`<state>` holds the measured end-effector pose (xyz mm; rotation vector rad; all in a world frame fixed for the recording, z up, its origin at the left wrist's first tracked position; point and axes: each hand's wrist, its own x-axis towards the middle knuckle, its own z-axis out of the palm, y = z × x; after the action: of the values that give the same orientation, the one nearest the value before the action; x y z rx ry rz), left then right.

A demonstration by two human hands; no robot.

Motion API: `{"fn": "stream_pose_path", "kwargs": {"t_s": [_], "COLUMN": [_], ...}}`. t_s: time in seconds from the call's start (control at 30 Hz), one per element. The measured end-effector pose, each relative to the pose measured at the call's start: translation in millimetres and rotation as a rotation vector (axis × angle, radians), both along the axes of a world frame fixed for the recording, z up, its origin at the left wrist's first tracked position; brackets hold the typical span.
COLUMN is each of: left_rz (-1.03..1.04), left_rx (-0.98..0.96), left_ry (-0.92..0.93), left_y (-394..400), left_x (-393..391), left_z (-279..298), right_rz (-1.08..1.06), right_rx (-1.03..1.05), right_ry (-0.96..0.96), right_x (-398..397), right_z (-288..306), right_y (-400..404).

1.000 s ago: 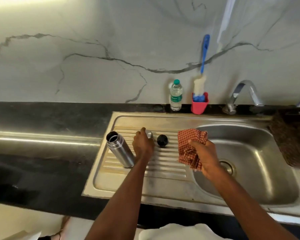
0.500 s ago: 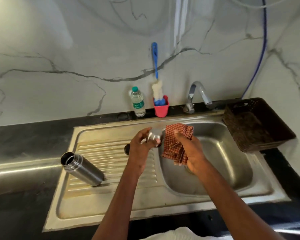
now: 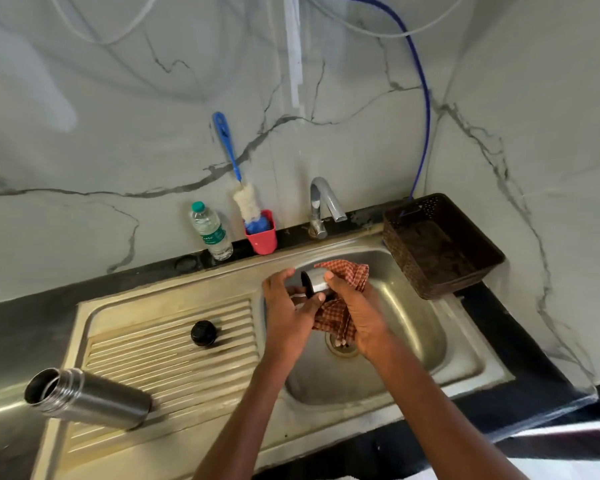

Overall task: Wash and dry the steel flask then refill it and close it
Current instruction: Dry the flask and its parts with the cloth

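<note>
One flask [image 3: 90,398], two caps [image 3: 204,333] [image 3: 315,281], one cloth [image 3: 340,306], one bottle [image 3: 211,232], one basket [image 3: 442,245]

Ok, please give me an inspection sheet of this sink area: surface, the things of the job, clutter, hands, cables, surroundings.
Surface: steel sink with ribbed drainboard, set in a dark counter.
Job's things: steel flask, open, on the drainboard's left edge; black stopper on the ribs; steel cap held over the basin; checked cloth under it.
Clutter: water bottle, red holder with bottle brush, brown basket.
Hands: left hand grips the cap; right hand grips cloth and cap.
Cables: blue hose and white cords on the wall.
Surroundings: marble wall, tap; no running water seen.
</note>
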<state>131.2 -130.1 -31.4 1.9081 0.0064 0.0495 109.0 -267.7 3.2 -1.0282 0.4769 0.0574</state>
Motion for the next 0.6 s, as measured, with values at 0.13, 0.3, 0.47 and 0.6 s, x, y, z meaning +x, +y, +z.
{"fn": "stream_pose_path", "kwargs": {"t_s": [0.13, 0.3, 0.47, 0.6], "left_rz": [-0.001, 0.113, 0.180, 0.125], "left_rx": [-0.758, -1.222, -0.830, -0.810], "left_ry": [0.369, 0.679, 0.654, 0.609], "left_y": [-15.4, -1.6, 11.4, 12.0], "left_x": [2.2, 10.5, 14.4, 12.2], "left_z": [10.6, 2.2, -6.8, 1.9], "right_rz": [0.025, 0.030, -0.050, 0.028], "right_rx": [-0.765, -0.962, -0.851, -1.026], "right_ry": [-0.131, -0.185, -0.103, -0.165], "right_x": [8.3, 12.0, 12.5, 9.5], "right_z": [2.7, 16.8, 13.9, -4.7], "right_y": [-4.1, -7.8, -10.3, -10.0]}}
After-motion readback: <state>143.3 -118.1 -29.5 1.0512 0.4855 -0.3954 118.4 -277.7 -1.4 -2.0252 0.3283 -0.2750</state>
